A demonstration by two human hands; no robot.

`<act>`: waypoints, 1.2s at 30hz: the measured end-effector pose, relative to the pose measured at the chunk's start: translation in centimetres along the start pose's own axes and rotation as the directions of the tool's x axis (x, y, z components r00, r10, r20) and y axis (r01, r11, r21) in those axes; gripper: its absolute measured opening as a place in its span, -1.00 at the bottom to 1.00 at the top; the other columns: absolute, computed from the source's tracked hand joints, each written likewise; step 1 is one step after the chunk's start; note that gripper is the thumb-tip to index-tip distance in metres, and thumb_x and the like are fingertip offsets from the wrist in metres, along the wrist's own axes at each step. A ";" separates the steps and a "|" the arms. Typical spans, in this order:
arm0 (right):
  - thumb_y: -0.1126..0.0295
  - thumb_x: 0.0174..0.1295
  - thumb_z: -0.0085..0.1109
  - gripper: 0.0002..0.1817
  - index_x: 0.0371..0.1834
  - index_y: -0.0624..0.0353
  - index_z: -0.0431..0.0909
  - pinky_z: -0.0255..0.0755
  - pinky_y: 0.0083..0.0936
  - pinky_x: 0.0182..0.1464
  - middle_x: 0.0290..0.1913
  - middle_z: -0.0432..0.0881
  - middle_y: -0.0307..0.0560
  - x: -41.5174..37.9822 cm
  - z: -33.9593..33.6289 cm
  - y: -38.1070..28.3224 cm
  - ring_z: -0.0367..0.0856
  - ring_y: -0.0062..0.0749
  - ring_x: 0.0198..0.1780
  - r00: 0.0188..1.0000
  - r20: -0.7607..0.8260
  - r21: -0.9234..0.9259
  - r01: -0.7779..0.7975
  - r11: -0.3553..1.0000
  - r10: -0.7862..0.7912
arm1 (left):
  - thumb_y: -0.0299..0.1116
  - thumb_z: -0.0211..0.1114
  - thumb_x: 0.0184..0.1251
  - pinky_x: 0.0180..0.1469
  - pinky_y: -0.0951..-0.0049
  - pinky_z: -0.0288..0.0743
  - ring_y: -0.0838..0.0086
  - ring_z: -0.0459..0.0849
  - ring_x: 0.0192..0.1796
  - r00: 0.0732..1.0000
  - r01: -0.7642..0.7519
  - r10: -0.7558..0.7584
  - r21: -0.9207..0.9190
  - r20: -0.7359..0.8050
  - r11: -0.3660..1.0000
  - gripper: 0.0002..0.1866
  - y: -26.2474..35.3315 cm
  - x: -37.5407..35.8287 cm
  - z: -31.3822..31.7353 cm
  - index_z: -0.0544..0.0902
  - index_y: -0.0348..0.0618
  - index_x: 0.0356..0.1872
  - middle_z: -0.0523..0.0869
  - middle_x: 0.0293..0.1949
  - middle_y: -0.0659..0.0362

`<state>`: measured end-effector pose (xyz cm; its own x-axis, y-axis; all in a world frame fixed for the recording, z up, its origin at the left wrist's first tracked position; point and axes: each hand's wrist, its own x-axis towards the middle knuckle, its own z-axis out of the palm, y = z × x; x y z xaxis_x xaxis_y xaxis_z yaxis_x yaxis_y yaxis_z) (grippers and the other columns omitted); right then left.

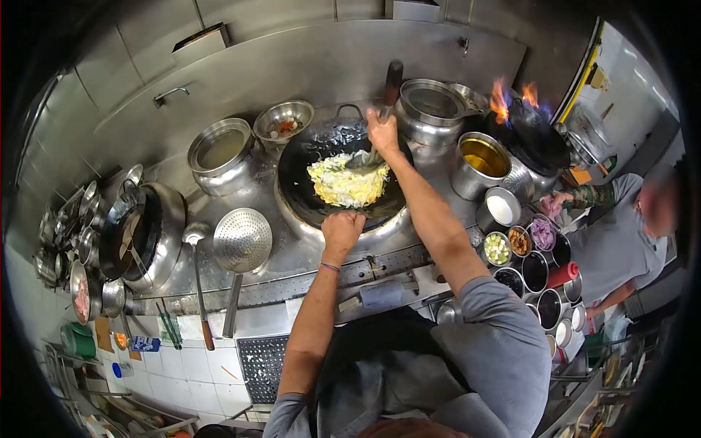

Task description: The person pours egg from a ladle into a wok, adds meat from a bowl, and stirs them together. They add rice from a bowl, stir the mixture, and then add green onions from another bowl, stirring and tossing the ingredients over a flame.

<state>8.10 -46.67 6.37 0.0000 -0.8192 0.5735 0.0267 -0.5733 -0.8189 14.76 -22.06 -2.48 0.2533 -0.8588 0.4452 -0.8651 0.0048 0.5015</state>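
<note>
My right hand (383,133) is wrapped round the shaft of a ladle (394,77) whose dark handle points up and away. Its metal head rests in a mound of white and yellow food (349,182), which looks like rice with egg. The food lies in a black wok (298,197) set on a round burner ring. At the near rim, my left hand (343,232) is closed on the wok's edge; whether a handle or cloth is under the fingers is hidden. A loop handle (349,109) shows on the wok's far side.
A perforated skimmer (243,241) and another ladle (196,235) lie to the left. Flames (500,101) rise round a second wok (526,139) at the right. An oil pot (483,159) and several ingredient tins (498,248) stand nearby. A co-worker (621,226) stands at far right.
</note>
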 end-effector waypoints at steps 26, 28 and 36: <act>0.08 0.43 0.25 -0.55 -0.58 0.02 0.40 -0.04 -0.50 -0.76 -0.74 0.25 -0.40 -5.7 1.2 -12.5 0.14 -0.63 -0.81 0.874 0.269 0.246 -0.469 0.848 0.406 | -0.14 0.23 0.25 -0.41 0.03 0.60 0.01 0.71 -0.53 0.995 -0.097 0.097 0.033 0.007 0.995 -0.65 6.9 -0.3 -8.0 0.74 -0.12 -0.62 0.69 -0.57 -0.09; 0.08 0.45 0.23 -0.51 -0.61 0.06 0.36 0.01 -0.48 -0.72 -0.73 0.29 -0.37 -5.9 2.7 -7.3 0.18 -0.62 -0.76 0.967 0.153 0.201 -0.233 0.952 0.204 | -0.16 0.20 0.27 -0.36 0.01 0.61 -0.03 0.70 -0.51 0.996 -0.063 0.065 0.043 -0.058 0.997 -0.63 3.9 0.0 -5.6 0.71 -0.15 -0.64 0.68 -0.58 -0.09; 0.13 0.43 0.23 -0.54 -0.61 0.09 0.40 0.07 -0.51 -0.65 -0.70 0.32 -0.37 -3.2 -3.1 -11.1 0.22 -0.69 -0.69 0.986 0.129 0.130 -0.117 0.985 0.100 | -0.20 0.24 0.24 -0.40 0.00 0.62 -0.04 0.72 -0.52 0.991 -0.114 0.107 0.077 0.081 0.991 -0.66 6.3 -7.6 -5.9 0.73 -0.13 -0.66 0.68 -0.60 -0.10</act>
<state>4.71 -37.71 13.55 0.1321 -0.8637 0.4864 0.1560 -0.4665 -0.8707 9.95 -12.47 1.66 0.1230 -0.8920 0.4351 -0.9191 0.0630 0.3890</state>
